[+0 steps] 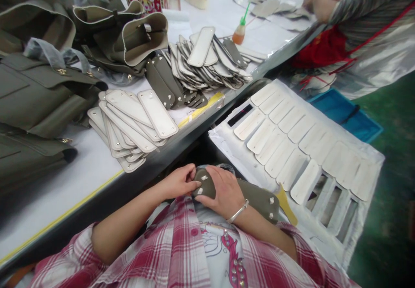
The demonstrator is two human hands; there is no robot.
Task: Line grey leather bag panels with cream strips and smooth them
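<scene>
An olive leather strip (259, 198) with small white tabs lies across my lap. My right hand (222, 189) is wrapped over its left end, fingers curled around it. My left hand (178, 181) pinches the tip of the same strip at its upper left. Close behind the right hand a yellow flat tool (287, 204) sticks out from under the strip.
A white board (227, 143) to my right carries rows of pale strips (285, 139). On the table (74, 175) lie fanned stacks of strips (132, 124), a larger pile (207, 63), olive bags (35, 93) and a glue bottle (240, 32). Another person's hand (319, 4) works at the far right.
</scene>
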